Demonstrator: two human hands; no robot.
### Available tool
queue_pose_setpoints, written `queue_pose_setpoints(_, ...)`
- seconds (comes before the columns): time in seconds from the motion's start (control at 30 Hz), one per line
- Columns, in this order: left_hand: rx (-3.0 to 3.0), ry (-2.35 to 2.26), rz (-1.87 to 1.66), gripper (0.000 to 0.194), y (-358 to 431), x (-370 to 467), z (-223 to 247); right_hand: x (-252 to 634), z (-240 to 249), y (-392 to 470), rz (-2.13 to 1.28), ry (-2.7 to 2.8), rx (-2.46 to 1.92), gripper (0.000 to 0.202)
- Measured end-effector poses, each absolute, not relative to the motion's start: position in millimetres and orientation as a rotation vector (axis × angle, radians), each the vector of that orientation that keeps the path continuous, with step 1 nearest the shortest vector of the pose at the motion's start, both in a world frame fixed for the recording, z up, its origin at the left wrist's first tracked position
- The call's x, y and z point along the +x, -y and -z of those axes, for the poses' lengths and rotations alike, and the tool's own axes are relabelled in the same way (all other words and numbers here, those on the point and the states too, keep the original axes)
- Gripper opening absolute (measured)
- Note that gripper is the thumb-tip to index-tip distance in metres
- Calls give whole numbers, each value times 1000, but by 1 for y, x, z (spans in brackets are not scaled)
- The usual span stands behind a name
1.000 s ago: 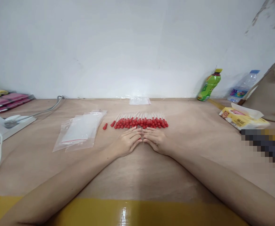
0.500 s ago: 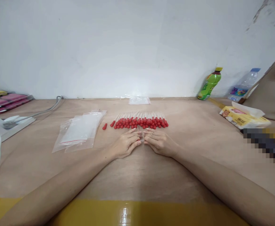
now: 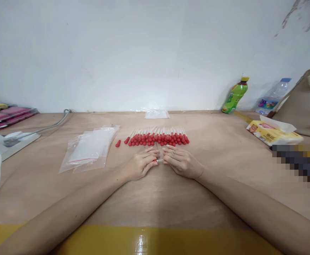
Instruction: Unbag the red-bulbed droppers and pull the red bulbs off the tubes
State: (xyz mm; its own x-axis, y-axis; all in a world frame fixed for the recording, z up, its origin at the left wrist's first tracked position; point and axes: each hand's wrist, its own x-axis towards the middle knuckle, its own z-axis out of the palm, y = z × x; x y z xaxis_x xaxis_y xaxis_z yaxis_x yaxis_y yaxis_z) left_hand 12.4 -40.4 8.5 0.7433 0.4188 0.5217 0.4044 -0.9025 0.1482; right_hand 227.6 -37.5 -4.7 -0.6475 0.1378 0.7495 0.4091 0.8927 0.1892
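Note:
My left hand (image 3: 143, 165) is closed in a pinch, with a bit of red rubber bulb (image 3: 155, 160) showing at its fingertips. From that bulb a thin clear dropper tube (image 3: 160, 160) runs sideways into the pinched fingers of my right hand (image 3: 182, 161), which wears a ring. Just beyond the fingertips lies another clear tube (image 3: 156, 146), pointing away from me. Behind my hands a row of droppers (image 3: 158, 138) with red bulbs lies on the table, bulbs toward me and pale tips toward the wall. One loose red bulb (image 3: 118, 143) lies left of the row.
Clear zip bags (image 3: 88, 150) lie to the left, and another bag (image 3: 157, 114) by the wall. A power strip (image 3: 24, 141) with cables is far left, near pink packs (image 3: 16, 113). On the right are a green bottle (image 3: 235, 96), a clear bottle (image 3: 273, 96), a tissue pack (image 3: 273, 134) and a bag (image 3: 300, 106).
My hands have moved slightly apart, showing more of the clear tube and the red bulb between them. The other objects lie as before.

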Motion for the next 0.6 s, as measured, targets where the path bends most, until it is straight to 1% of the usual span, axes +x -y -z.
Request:
queue_pose_setpoints(0.2, 2927, -647, -893, 19, 43, 8, -7, 230, 7, 39, 506, 2236, -315, 15)
queue_pose_setpoints(0.3, 2905, -712, -944, 21, 43, -3, -5, 240, 8, 37, 512, 2230, -343, 16)
queue_pose_setpoints(0.37, 2883, -857, -1026, 21, 41, -12, -6, 248, 10, 36, 481, 2200, -465, 15)
queue_pose_setpoints(0.47, 2824, -1196, -1154, 19, 32, -25, -11, 252, 13, 33, 434, 2150, -671, 14)
queue_pose_setpoints(0.6, 2552, -1712, -1324, 24, 8, -47, -22, 240, 20, 28, 387, 2129, -834, 25)
